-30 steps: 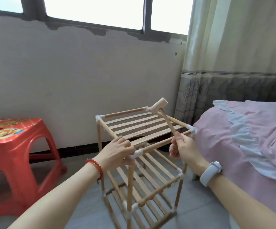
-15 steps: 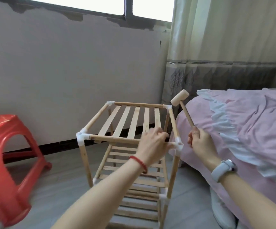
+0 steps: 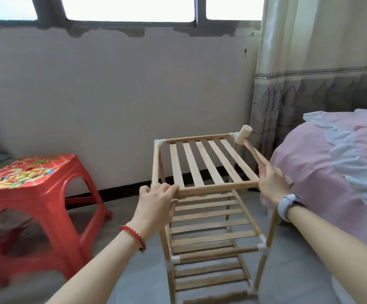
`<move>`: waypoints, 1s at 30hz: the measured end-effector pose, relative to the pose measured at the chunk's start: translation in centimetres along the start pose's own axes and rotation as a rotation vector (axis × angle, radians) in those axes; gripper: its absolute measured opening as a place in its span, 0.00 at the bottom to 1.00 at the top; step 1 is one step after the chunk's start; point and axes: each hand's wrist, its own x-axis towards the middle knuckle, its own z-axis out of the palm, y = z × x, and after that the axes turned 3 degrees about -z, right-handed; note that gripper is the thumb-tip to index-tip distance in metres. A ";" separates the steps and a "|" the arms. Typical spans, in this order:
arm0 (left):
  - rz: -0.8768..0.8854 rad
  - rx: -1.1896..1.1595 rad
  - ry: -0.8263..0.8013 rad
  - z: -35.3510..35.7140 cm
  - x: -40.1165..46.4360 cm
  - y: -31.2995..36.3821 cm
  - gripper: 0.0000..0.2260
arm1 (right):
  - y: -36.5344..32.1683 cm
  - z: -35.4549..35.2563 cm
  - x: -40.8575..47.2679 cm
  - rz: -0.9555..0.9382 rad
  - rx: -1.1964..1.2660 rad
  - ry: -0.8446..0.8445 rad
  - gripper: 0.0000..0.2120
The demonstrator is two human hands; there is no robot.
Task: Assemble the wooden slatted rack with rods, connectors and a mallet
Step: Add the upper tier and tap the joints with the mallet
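Observation:
The wooden slatted rack (image 3: 202,163) stands upright on the floor, several tiers high, with white connectors (image 3: 158,142) at its corners. My left hand (image 3: 156,200) grips the near left top corner, fingers curled over the front rod. My right hand (image 3: 273,183) is at the near right top corner and holds the handle of a small wooden mallet (image 3: 245,133). The mallet's head points away from me, beside the far right corner connector. Both near top corner connectors are hidden under my hands.
A red plastic stool (image 3: 31,194) stands to the left of the rack. A bed with a pink cover (image 3: 331,163) is close on the right, a curtain (image 3: 309,62) behind it. The wall (image 3: 112,95) with a window runs behind the rack.
The rack has turned so its front rod faces me squarely. My left hand slid from the right part of the front rod to the left corner. My right hand with the mallet moved onto the right corner.

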 end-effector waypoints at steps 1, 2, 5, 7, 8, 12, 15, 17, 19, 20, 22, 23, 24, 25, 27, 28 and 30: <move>0.048 -0.030 0.051 0.2 -0.6 0.1 0.17 | 0.0 0.0 1.1 0.021 -0.030 -0.016 0.20; 0.087 -0.083 0.094 0.6 -1.1 0.0 0.19 | -0.3 0.2 1.8 0.022 -0.072 -0.010 0.21; -0.006 -0.352 0.117 0.7 -1.8 -0.7 0.19 | -3.1 1.4 0.3 -0.145 0.056 0.076 0.22; -0.167 -0.525 0.083 0.9 -2.0 -0.9 0.22 | -5.2 1.4 -2.6 -0.316 0.229 0.078 0.19; -0.227 -0.597 0.055 1.0 -2.3 -0.9 0.24 | -5.9 1.2 -4.1 -0.393 0.276 0.041 0.17; -0.235 -0.657 -0.111 1.0 -2.4 -1.0 0.37 | -7.4 -1.8 -7.1 -0.460 0.243 -0.340 0.13; -0.250 -0.598 -0.262 0.0 -1.9 -1.9 0.40 | -9.8 -7.0 -7.3 -0.535 0.173 -0.356 0.15; -0.293 -0.686 -0.305 -0.5 -2.5 -1.8 0.41 | -12.1 -11.4 -7.0 -0.574 0.173 -0.217 0.16; -0.346 -0.731 -0.296 -1.0 -3.8 -1.3 0.41 | -14.2 -15.2 -7.5 -0.589 0.236 -0.018 0.15; -0.390 -0.724 -0.292 -1.4 -4.7 -1.0 0.40 | -15.0 -16.0 -8.4 -0.606 0.308 0.124 0.15; -0.481 -0.700 -0.278 -1.9 -6.1 -1.2 0.38 | -14.6 -14.0 -11.4 -0.604 0.376 0.314 0.14; -0.520 -0.688 -0.270 -2.5 -6.9 -1.4 0.37 | -13.8 -11.7 -13.9 -0.579 0.336 0.265 0.13; -0.548 -0.682 -0.264 -2.9 -7.6 -1.9 0.36 | -13.2 -9.2 -16.6 -0.542 0.231 0.073 0.13; -0.577 -0.673 -0.261 -3.4 -8.4 -2.2 0.35 | -12.6 -7.8 -18.8 -0.518 0.047 -0.144 0.14; -0.623 -0.654 -0.265 -3.8 -9.5 -2.9 0.34 | -12.4 -8.7 -19.0 -0.477 -0.146 -0.285 0.17; -0.636 -0.637 -0.258 -4.1 -9.9 -3.2 0.34 | -13.2 -10.5 -17.8 -0.458 -0.078 -0.220 0.18; -0.664 -0.615 -0.233 -4.8 -10.1 -3.5 0.32 | -16.2 -15.5 -15.1 -0.485 0.097 0.060 0.17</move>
